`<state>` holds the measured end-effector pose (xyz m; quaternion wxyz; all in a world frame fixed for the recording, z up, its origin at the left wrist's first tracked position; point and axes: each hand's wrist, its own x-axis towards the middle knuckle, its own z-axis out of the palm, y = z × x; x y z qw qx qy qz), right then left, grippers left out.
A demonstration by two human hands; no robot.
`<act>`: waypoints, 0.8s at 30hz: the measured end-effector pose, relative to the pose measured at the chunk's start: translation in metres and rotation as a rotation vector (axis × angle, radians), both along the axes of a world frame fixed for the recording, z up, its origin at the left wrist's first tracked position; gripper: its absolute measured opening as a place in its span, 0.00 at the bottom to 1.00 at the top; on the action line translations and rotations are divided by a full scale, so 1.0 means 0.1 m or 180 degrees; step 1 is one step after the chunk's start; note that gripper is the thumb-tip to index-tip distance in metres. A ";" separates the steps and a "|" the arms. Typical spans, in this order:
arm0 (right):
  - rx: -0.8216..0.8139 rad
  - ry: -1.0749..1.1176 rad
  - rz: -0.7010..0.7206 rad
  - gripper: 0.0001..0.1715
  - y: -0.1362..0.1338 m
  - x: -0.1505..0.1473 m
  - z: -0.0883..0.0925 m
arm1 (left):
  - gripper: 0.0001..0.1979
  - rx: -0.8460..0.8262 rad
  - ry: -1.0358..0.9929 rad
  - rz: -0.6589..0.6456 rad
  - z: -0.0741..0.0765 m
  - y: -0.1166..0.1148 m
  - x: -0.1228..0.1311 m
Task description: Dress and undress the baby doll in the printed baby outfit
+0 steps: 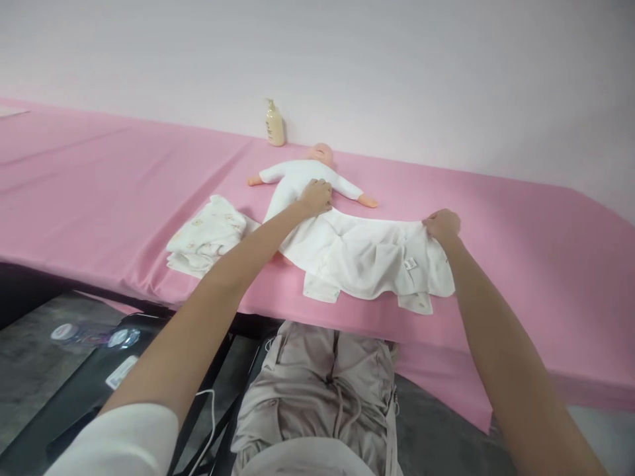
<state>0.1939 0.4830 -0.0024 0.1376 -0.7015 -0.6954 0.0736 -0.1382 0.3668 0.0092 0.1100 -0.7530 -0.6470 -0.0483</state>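
Note:
A white baby garment (370, 258) with a small label lies spread sideways across the pink-covered table (536, 264). My right hand (442, 225) pinches its upper right corner. At the garment's other end, my left hand (316, 196) has its fingers curled on the cloth, over the body of a baby doll (292, 175). The doll lies on its back in a white long-sleeved suit, arms stretched out to both sides. Its lower body is partly hidden by my left forearm and the garment.
A folded patterned white cloth (208, 231) lies left of the doll. Against the wall stands a cream pump bottle (274, 124). Below the table at left, a black chair (64, 403) holds clear plastic bottles (122, 338). A white cable (212, 410) hangs beside my leg.

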 end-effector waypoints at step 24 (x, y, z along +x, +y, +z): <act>0.0010 -0.0425 0.0227 0.18 0.57 -0.34 -0.18 | 0.16 0.0022 0.0084 0.0749 -0.14 0.85 0.12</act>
